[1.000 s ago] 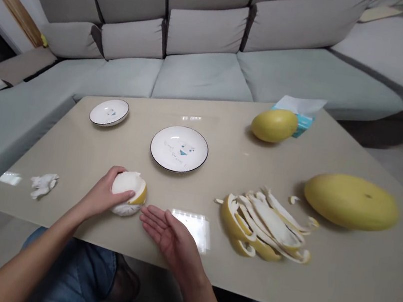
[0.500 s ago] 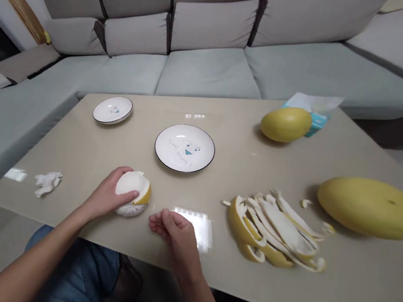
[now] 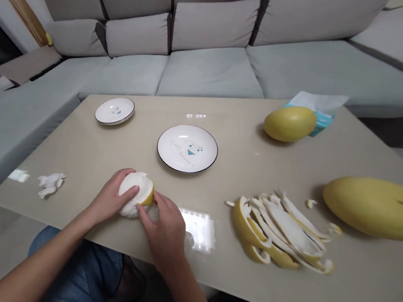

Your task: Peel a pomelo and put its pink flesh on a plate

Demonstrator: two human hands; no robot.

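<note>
Two hands on one fruit (image 3: 137,193) now, instead of only one half a second ago. Left hand (image 3: 113,198): wrapped round the pale side, thumb across the top, grip unchanged. Right hand (image 3: 167,229): no longer apart with fingers curled on nothing, but brought in against the fruit, thumb and forefinger pinching a patch of yellow rind (image 3: 148,199) between their tips; cannot tell how hard.

Below the fingers, the table (image 3: 236,174); cannot tell whether touched by the fruit or not. Just ahead of the fingers and slightly right, a plate (image 3: 187,151); farther ahead, to their left, a smaller plate (image 3: 114,112). Well left of the left fingers, a crumpled tissue (image 3: 51,184). Right of the right fingers, a heap of peel (image 3: 280,231), and past that a big yellow fruit (image 3: 378,207). Far ahead and right of the fingers, another yellow fruit (image 3: 289,123) before a tissue pack (image 3: 325,121). All as earlier.
</note>
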